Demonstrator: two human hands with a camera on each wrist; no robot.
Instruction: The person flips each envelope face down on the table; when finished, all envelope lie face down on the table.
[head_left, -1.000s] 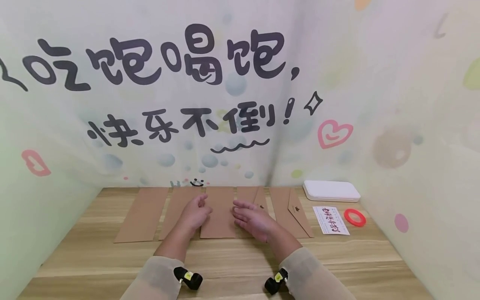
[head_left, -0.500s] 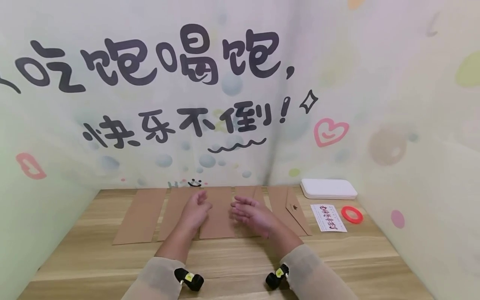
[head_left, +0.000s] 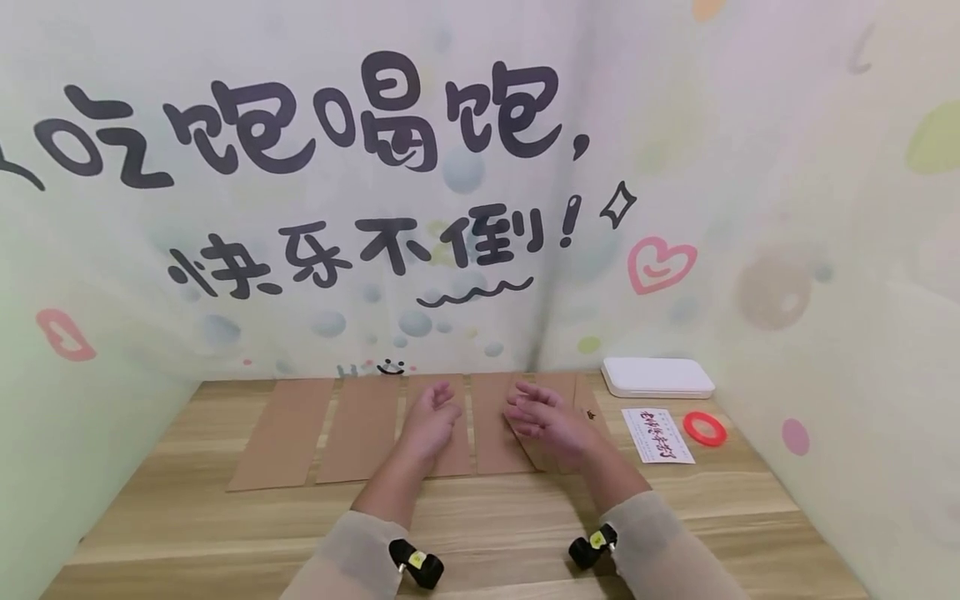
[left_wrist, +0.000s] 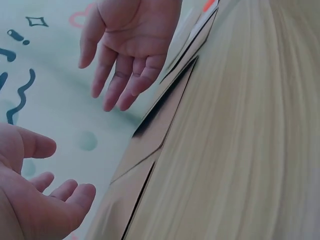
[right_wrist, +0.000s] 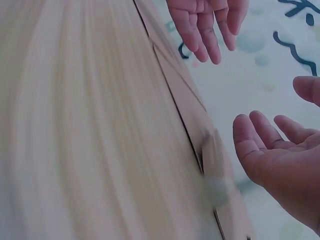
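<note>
Several brown paper envelopes lie side by side along the back of the table, from the leftmost envelope to the rightmost envelope. Two at the right show slanted flap edges. My left hand hovers over the middle envelope, fingers loosely bent, holding nothing. Above the two right envelopes is my right hand, also holding nothing and partly covering them. Both wrist views show the palms facing each other, with a gap between the left hand and the right hand, apart from the envelopes.
At the back right stands a white case. In front of it lie a small printed card and a red ring. A printed cloth wall rises right behind the envelopes. Wooden tabletop extends toward me.
Both hands have shifted right together over the row, the left from the second and third envelopes to the third, the right toward the last two. The envelopes have stayed put.
</note>
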